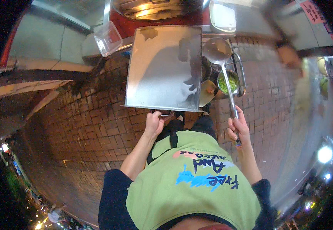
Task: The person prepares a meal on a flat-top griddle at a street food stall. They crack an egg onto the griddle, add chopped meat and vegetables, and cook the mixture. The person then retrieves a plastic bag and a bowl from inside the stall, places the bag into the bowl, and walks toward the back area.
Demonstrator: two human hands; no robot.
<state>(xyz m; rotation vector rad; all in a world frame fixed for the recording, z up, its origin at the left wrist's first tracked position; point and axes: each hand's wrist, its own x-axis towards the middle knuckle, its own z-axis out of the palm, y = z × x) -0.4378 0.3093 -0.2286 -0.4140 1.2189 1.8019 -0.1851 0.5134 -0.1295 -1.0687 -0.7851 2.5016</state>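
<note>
My left hand (155, 123) holds the handle (166, 114) on the front of a pulled-out stainless steel drawer (163, 83). The drawer's inside shows bare metal, with shadows and reflections across it. In my right hand (239, 126) is the handle of a long metal ladle (227, 77). Its round bowl (217, 50) points away from me, to the right of the drawer. Under the ladle's shaft stands a round metal container with chopped green vegetables (227, 83). A pale container (207, 93) sits next to it, partly hidden by the drawer.
A large round metal vessel (155, 10) is set in the red-fronted counter at the back. One clear plastic container (108, 40) stands back left, a white-looking one (223, 17) back right. A metal rail (241, 74) borders the containers. Brick paving (91, 123) lies below.
</note>
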